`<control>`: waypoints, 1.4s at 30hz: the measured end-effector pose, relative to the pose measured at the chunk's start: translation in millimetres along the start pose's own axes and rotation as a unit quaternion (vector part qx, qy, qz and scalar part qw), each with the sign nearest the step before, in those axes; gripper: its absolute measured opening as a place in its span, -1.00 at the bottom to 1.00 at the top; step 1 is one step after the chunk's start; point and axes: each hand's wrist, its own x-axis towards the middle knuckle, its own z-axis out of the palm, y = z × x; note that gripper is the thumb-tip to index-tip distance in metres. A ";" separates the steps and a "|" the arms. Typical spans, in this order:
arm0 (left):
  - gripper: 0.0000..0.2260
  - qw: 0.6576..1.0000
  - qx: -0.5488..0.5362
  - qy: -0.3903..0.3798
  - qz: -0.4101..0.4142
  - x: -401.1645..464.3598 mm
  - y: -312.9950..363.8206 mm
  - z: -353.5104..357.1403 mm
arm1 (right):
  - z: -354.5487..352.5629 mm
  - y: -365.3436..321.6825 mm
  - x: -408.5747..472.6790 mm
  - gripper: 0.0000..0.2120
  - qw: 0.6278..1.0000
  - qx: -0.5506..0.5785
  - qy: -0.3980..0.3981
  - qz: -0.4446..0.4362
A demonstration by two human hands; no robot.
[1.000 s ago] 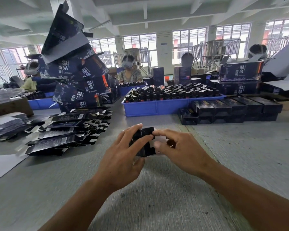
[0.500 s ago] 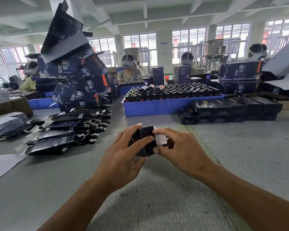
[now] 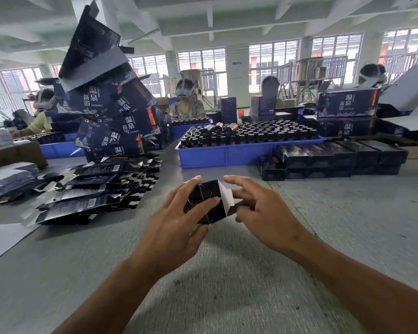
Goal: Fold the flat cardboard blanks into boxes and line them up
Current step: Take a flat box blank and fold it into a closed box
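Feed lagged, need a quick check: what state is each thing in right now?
Small dark cardboard box: half folded, white end flap open.
Left hand: grips box.
Right hand: holds box's right end.
Flat dark cardboard blanks: unfolded, stacked.
Finished dark boxes: lined up.
Blue plastic tray: full of bottles.

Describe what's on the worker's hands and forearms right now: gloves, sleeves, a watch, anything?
Nothing is worn. The left hand and the right hand are bare, without gloves, rings or tape. Both forearms are bare as far as the picture's lower edge, with no sleeve cuff, watch or wristband showing. Anything higher up the arms is out of view.
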 end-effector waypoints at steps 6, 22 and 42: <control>-0.26 0.999 -0.042 0.021 -0.015 -1.1 6.2 2.1 | 0.5 -0.7 2.3 -0.68 0.998 0.036 0.020 0.043; -0.16 0.996 -0.062 0.023 -0.062 2.4 17.9 8.5 | -1.1 -0.7 2.2 -0.86 0.995 0.091 0.035 0.037; -0.17 0.992 -0.095 0.034 -0.074 2.8 22.3 1.2 | -6.5 2.5 5.1 -0.92 0.994 0.097 0.034 0.042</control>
